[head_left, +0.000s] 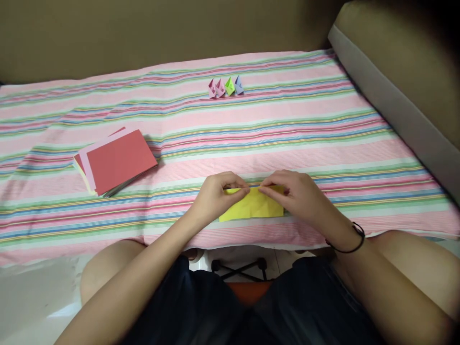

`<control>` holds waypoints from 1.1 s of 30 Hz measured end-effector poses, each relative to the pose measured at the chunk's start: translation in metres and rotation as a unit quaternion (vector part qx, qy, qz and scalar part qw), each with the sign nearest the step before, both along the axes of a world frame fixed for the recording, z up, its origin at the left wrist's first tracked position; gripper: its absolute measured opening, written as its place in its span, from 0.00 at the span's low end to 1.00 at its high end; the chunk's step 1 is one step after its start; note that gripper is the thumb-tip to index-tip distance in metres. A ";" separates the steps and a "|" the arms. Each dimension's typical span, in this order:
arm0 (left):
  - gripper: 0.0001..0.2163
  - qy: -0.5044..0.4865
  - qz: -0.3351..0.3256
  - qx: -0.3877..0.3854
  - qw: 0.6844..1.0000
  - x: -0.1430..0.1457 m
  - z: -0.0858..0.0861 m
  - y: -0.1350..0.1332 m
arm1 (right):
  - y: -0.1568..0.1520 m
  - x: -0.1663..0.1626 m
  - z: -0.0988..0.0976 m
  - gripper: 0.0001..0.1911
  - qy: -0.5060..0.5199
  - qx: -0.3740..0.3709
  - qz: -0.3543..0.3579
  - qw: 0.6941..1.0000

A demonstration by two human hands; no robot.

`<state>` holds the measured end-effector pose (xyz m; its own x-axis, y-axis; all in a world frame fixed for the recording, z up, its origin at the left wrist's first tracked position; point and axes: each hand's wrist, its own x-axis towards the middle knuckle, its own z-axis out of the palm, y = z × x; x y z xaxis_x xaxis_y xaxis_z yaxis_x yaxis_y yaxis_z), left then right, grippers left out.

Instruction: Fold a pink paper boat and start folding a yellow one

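Note:
A yellow sheet of paper (251, 205), in the shape of a wide, low rectangle, is held near the front edge of the striped cloth. My left hand (220, 191) pinches its top edge just left of the middle, thumb in front and fingers behind. Close beside it, my right hand (290, 190) pinches the same edge right of the middle. The two thumb tips are a small gap apart. Faint creases run across the paper, and both upper corners are partly covered by my hands.
Left of my hands lies a stack of coloured paper (122, 160), red on top. Several small folded paper pieces (225, 87), pink, green and blue, stand in a row farther back. The striped cloth (280, 139) covers the seat, bounded by a backrest (161, 33) and an armrest (398, 91).

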<state>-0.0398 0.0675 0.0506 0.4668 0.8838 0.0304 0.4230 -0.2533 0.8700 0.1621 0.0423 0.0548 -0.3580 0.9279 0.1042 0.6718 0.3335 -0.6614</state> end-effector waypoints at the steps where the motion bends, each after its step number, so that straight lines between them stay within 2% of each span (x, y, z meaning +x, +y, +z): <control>1: 0.04 0.000 0.003 -0.005 1.000 0.001 0.000 0.000 | 0.000 -0.003 -0.001 0.08 -0.005 0.004 -0.002 1.000; 5: 0.05 0.006 0.029 -0.020 0.999 -0.001 -0.002 0.001 | 0.001 -0.005 -0.001 0.08 0.003 0.009 -0.004 1.000; 11: 0.07 0.018 0.047 -0.052 0.997 -0.013 -0.001 0.009 | 0.003 0.012 0.004 0.08 0.016 -0.019 -0.042 0.999; 15: 0.06 0.053 0.054 0.006 0.997 -0.026 0.007 0.017 | 0.005 0.027 0.006 0.08 0.022 -0.039 -0.067 0.997; 18: 0.06 0.089 0.110 0.060 0.988 -0.037 0.010 0.024 | 0.006 0.039 0.005 0.09 0.029 -0.058 -0.097 0.993; 20: 0.07 0.071 0.132 0.048 0.987 -0.040 0.009 0.027 | 0.008 0.042 0.003 0.10 0.051 -0.087 -0.107 0.989; 23: 0.11 0.003 0.090 -0.018 0.996 -0.034 0.001 0.024 | 0.009 0.038 -0.003 0.10 0.064 -0.110 -0.103 0.986; 25: 0.13 -0.002 0.071 -0.025 0.997 -0.026 -0.007 0.018 | 0.009 0.030 -0.007 0.08 0.027 -0.065 -0.119 0.990; 27: 0.14 0.049 0.067 0.053 0.995 -0.019 -0.014 0.013 | 0.008 0.021 -0.011 0.07 -0.027 0.027 -0.138 0.990; 29: 0.14 0.114 0.024 0.165 0.979 -0.014 -0.018 0.011 | 0.008 0.012 -0.016 0.09 -0.054 0.108 -0.118 0.986; 31: 0.13 0.165 -0.049 0.234 0.957 -0.011 -0.021 0.012 | 0.007 0.006 -0.022 0.13 -0.051 0.123 -0.053 0.990; 33: 0.13 0.205 -0.096 0.247 0.942 -0.011 -0.023 0.016 | 0.005 0.003 -0.029 0.18 -0.052 0.094 0.014 0.994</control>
<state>-0.0512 0.0830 0.0280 0.6792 0.7070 0.1972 0.6029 -0.6906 0.3996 0.1651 0.0473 0.0260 -0.4013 0.8851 0.2357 0.7224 0.4641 -0.5125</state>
